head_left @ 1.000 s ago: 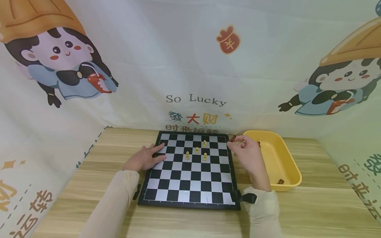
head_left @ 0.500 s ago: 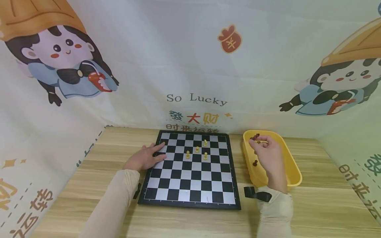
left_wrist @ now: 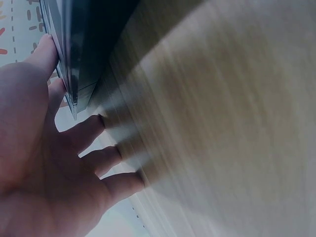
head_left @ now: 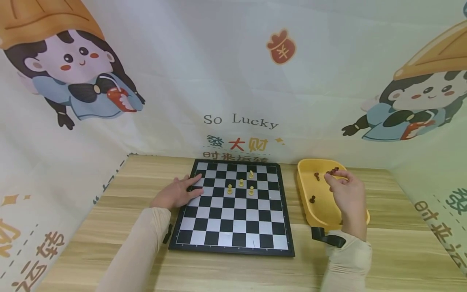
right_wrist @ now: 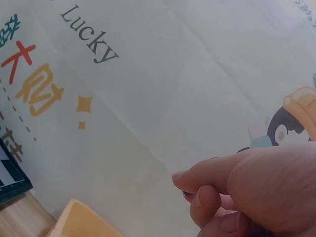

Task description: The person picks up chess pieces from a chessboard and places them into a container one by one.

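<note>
My right hand (head_left: pixel 349 196) is over the yellow tub (head_left: pixel 303 190), pinching a dark brown chess piece (head_left: pixel 333 171) at its fingertips. In the right wrist view the thumb and fingers of the right hand (right_wrist: pixel 237 192) hide nearly all of that piece. Two more brown chess pieces lie in the tub, a pawn-like piece (head_left: pixel 312 199) and another piece (head_left: pixel 316 176) farther back. My left hand (head_left: pixel 177 192) rests at the left edge of the chessboard (head_left: pixel 233 252), thumb and index finger on its squares. In the left wrist view the other fingers (left_wrist: pixel 101 160) spread beside the board over the wooden table.
Several pale yellow chess pieces stand on the board, among them a knight (head_left: pixel 251 174) and a taller piece (head_left: pixel 230 189). The wooden table (head_left: pixel 233 273) ends at a printed cloth backdrop (head_left: pixel 328 93). A black strap (head_left: pixel 328 237) circles the right wrist.
My right hand has moved right from the board's right edge to over the tub, carrying the brown chess piece. The left hand and the yellow pieces stay put.
</note>
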